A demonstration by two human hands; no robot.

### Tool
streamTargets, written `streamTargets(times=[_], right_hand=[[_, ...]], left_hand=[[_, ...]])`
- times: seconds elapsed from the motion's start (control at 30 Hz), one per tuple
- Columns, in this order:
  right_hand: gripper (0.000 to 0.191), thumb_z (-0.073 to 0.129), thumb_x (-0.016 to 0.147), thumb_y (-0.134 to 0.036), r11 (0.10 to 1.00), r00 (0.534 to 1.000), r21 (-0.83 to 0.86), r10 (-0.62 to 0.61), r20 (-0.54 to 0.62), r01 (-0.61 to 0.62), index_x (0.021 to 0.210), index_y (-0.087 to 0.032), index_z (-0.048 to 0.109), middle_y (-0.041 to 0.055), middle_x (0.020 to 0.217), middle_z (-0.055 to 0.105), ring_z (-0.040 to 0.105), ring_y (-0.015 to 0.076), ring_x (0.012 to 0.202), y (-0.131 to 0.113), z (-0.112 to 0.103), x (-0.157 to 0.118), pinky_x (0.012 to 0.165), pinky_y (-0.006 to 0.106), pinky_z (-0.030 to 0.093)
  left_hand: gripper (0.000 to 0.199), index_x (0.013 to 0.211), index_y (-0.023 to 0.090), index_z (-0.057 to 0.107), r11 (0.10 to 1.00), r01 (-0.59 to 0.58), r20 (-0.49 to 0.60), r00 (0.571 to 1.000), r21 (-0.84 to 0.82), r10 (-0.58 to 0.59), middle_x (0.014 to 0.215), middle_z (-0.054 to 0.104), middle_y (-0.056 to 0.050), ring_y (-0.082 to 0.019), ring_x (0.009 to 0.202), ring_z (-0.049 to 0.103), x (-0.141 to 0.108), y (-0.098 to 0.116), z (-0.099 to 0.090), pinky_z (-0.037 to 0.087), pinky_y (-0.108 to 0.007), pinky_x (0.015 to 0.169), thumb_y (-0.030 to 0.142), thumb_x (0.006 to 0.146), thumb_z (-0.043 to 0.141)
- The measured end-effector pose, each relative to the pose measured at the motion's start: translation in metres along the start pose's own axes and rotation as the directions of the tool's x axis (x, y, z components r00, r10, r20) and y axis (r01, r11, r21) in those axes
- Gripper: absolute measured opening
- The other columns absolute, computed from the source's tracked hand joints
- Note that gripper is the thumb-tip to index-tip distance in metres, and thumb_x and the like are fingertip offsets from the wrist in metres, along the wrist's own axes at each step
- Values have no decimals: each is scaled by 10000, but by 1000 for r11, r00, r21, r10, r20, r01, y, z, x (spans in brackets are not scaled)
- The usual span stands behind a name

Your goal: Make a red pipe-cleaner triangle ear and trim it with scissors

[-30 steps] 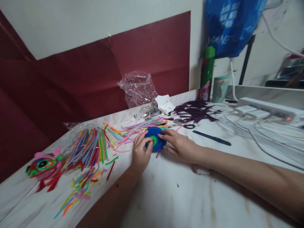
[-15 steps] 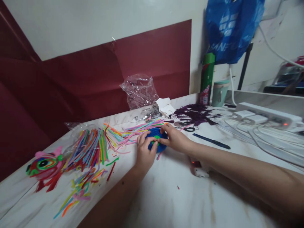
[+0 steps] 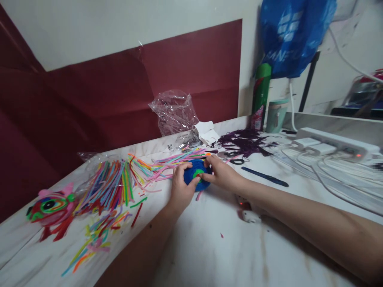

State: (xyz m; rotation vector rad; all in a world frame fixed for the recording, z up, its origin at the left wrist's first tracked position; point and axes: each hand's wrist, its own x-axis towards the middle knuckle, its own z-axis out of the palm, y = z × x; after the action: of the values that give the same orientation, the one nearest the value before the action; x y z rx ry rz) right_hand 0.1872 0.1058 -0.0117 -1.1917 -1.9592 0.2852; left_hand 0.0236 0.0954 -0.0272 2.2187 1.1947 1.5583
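The blue coiled disc (image 3: 196,178) lies flat on the counter (image 3: 227,247), between both hands. The left hand (image 3: 180,188) grips its left edge; the right hand (image 3: 220,174) presses its right rim. Loose coloured strips (image 3: 116,183) lie to the left.

The blue disc (image 3: 196,175) is a round coil of wound blue strands with a green ring and a small orange spot at its centre. It lies flat on the white tabletop (image 3: 209,247), just beside the spread of loose coloured strips. My left hand (image 3: 180,187) cups its near-left edge, and my right hand (image 3: 223,175) presses its far-right rim, fingers (image 3: 206,175) on its top face.
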Motion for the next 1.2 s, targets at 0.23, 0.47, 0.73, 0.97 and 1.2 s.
streamTargets(times=[0.23, 0.47, 0.73, 0.97, 1.2], right_hand=[[212, 612, 645, -253, 999, 1000, 39, 29, -2, -29, 742, -193, 433, -12, 764, 445, 428, 116, 619, 2, 0, 3, 584, 242, 356], [187, 575, 699, -326, 987, 995, 142, 65, 73, -74, 735, -178, 467, -7, 735, 462, 423, 114, 595, 4, -5, 7, 580, 248, 367], [210, 594, 685, -318, 999, 1000, 39, 5, -23, -4, 741, -189, 438, -7, 756, 440, 421, 118, 615, 7, 5, 4, 573, 248, 356], [181, 558, 719, -334, 987, 997, 141, 72, 33, -76, 731, -177, 468, 3, 750, 477, 445, 122, 619, 7, -1, 9, 610, 266, 388], [63, 496, 722, -194, 950, 981, 259, 146, 124, -175, 781, -171, 493, 14, 822, 492, 459, 106, 598, 7, -7, 8, 592, 252, 410]], left_hand=[[342, 988, 230, 488, 999, -19, -14, 1000, 45, 19, 1027, 548, -36, -208, 1017, 485, -2, 1, 0, 378, -381, 892, 139, 685, 617], [301, 946, 221, 491, 998, -28, -27, 999, 64, 30, 1013, 557, -42, -210, 1009, 482, -2, 3, 1, 371, -381, 887, 142, 686, 620], [203, 952, 219, 522, 999, -35, -2, 999, 23, 35, 1044, 567, -53, -207, 1039, 481, -1, 2, -1, 358, -381, 908, 209, 755, 572], [197, 983, 211, 545, 1000, 9, 66, 998, -13, -9, 1096, 561, -75, -221, 1068, 482, 4, -3, -8, 379, -372, 878, 246, 791, 520], [228, 1010, 209, 530, 995, 67, 70, 996, -69, -62, 1118, 555, -75, -219, 1076, 488, 2, -10, -9, 380, -379, 888, 226, 784, 512]])
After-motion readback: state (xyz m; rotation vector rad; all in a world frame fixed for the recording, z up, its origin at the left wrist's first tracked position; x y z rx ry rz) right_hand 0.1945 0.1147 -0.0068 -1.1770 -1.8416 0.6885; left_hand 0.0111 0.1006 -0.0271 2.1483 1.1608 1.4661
